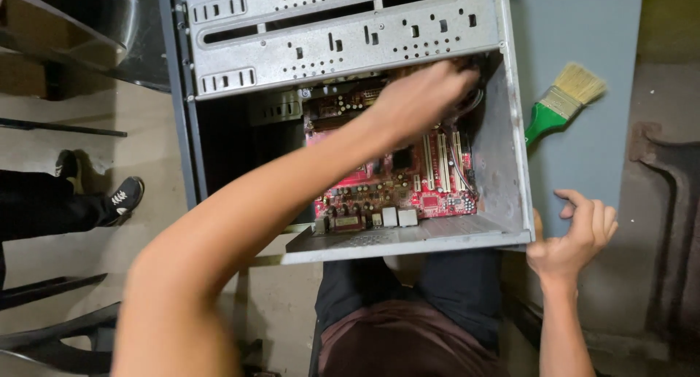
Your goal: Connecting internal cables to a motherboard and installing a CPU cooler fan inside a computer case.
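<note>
An open grey metal computer case (408, 238) lies in front of me with a red motherboard (408, 184) inside. My left hand (419, 100) reaches deep into the case at its far right corner. Its fingers are buried among dark cables (470, 100) above the white expansion slots (441, 158), and what they grip is hidden. My right hand (576, 235) rests outside the case at its near right corner. The thumb lies against the metal edge, the fingers are loosely curled and hold nothing. A perforated drive cage (328, 34) spans the far side of the case.
A paintbrush (563, 103) with a green handle and pale bristles lies on the blue-grey surface (583, 27) right of the case. Another person's dark shoe (122, 198) and trouser leg stand on the floor at left. Black chair legs (51, 333) sit at lower left.
</note>
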